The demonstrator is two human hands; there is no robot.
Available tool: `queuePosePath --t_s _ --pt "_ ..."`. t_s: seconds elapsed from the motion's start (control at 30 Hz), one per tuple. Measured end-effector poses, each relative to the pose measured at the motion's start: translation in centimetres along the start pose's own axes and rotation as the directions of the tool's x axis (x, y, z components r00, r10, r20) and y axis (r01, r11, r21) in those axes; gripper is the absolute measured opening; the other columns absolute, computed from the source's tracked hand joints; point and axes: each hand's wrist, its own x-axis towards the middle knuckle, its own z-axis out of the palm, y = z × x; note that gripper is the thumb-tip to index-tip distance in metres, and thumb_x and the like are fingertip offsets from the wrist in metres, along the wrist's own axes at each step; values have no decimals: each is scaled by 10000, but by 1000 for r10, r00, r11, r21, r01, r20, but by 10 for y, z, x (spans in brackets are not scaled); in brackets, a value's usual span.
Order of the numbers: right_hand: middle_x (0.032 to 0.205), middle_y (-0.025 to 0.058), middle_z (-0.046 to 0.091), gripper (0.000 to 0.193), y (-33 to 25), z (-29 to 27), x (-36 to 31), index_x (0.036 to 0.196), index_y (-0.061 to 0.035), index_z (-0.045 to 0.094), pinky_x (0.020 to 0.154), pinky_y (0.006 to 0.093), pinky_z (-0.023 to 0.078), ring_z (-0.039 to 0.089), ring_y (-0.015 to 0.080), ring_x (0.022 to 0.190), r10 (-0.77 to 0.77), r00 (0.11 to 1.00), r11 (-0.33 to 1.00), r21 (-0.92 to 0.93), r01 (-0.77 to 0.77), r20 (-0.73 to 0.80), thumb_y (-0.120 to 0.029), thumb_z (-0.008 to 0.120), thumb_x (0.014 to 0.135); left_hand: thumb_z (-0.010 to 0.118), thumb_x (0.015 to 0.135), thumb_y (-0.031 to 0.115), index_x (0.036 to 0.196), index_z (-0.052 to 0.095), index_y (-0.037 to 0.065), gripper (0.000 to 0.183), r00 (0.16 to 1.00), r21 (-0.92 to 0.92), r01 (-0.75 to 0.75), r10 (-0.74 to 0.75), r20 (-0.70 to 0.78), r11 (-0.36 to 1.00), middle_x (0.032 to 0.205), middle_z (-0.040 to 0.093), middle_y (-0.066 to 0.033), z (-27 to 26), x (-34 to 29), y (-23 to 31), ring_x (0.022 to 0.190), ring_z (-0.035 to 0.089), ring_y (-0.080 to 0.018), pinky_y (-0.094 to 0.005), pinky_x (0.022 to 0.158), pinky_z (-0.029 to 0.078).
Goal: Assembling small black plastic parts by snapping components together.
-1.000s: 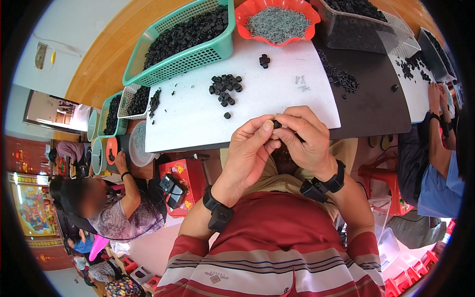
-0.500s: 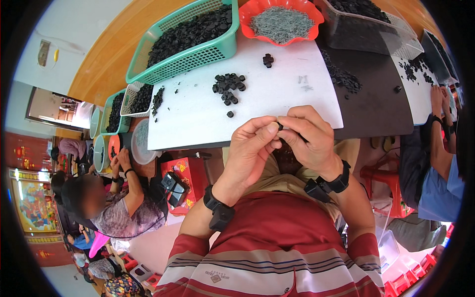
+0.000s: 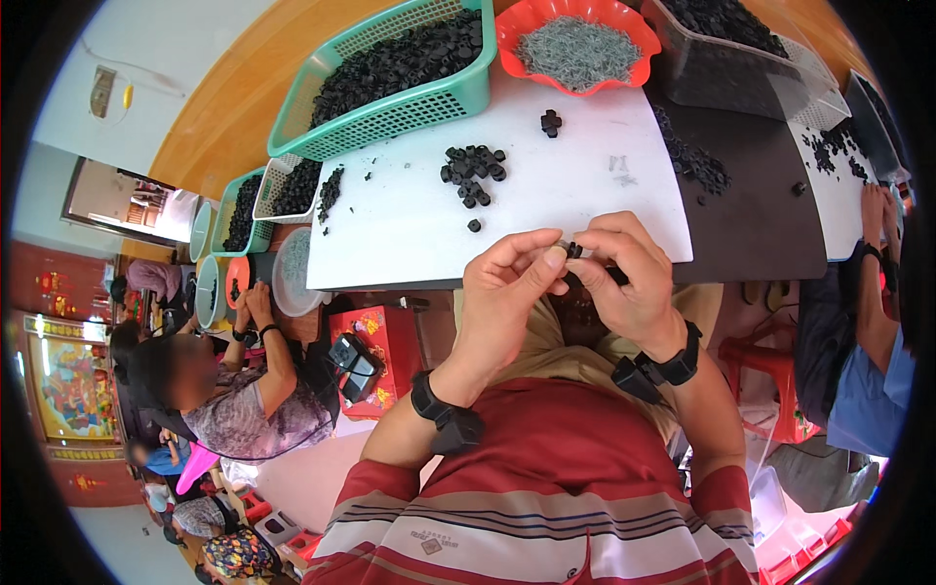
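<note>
White surface (image 3: 390, 234), my left hand (image 3: 505, 297) and right hand (image 3: 634, 283) meeting at its near edge.
Both pinch a small black part (image 3: 574, 251) between thumb and fingers; beyond lies a lone black piece (image 3: 475, 225), then a loose cluster (image 3: 476, 162) of them, and farther out a green basket (image 3: 419, 117) heaped with black pieces beside a red bowl (image 3: 511, 57) of thin grey metal bits (image 3: 580, 54).

Head-worn, left of a side-by-side fisheye pair; faces steeply down at close range over left hand (image 3: 512, 291) and right hand (image 3: 641, 278), toward white sheet (image 3: 390, 229) beyond.
</note>
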Motion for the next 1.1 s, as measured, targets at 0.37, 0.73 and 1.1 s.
queuePosePath --t_s 0.37,0.73,1.1 --pt "990 106 634 205 8 1 -3 1029 9 644 599 252 495 580 118 683 160 987 975 161 -154 -23 -5 762 863 764 883 36 1086 726 -16 214 822 762 -263 551 -144 592 945 709 -33 -69 40 36 804 612 -68 -215 729 504" --pt "992 95 622 213 11 4 -5 1034 21 646 575 235 466 572 99 665 223 974 964 156 -216 -29 -20 767 864 752 845 26 1096 726 13 252 883 925 -268 453 124 271 1068 726 -74 -111 87 49 866 650 -157 -281 776 541" --pt "987 99 629 210 12 2 -4 1025 22 651 576 228 464 574 97 670 238 971 961 150 -231 -28 -63 772 876 749 841 19 1040 722 -6 203 864 955 -259 476 163 143 1028 728 -125 -101 84 50 827 708 -217 -306 737 569"
